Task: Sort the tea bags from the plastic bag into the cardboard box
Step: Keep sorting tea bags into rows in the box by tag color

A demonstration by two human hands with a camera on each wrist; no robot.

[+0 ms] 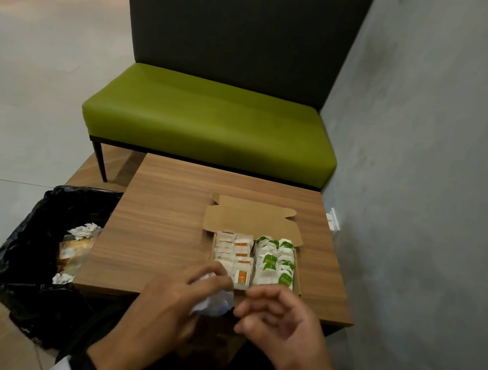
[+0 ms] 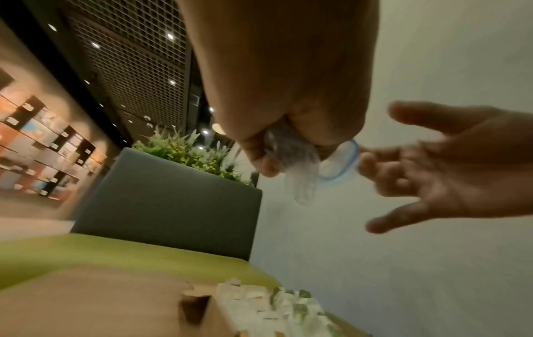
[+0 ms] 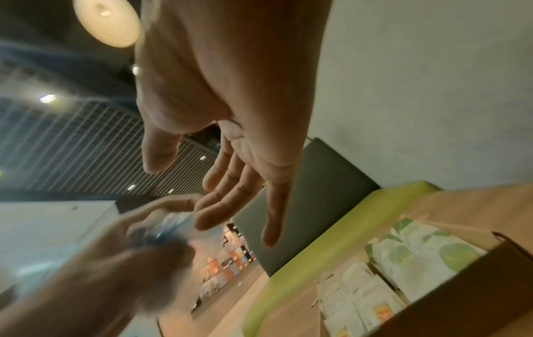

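An open cardboard box (image 1: 252,217) sits on the wooden table (image 1: 162,220), its lid flap folded back. Inside lie white tea bags with orange labels (image 1: 239,256) on the left and green-labelled ones (image 1: 275,263) on the right. My left hand (image 1: 190,293) grips a crumpled clear plastic bag (image 1: 213,303) with a blue strip just in front of the box, above the table's near edge. The bag hangs from my fist (image 2: 300,164) in the left wrist view. My right hand (image 1: 269,310) hovers beside it, fingers loosely spread (image 3: 230,182), holding nothing.
A bin lined with a black bag (image 1: 39,250) stands left of the table, with crumpled paper and wrappers inside. A green bench (image 1: 214,121) with a dark backrest faces the table's far edge. A grey wall (image 1: 440,181) runs close along the right.
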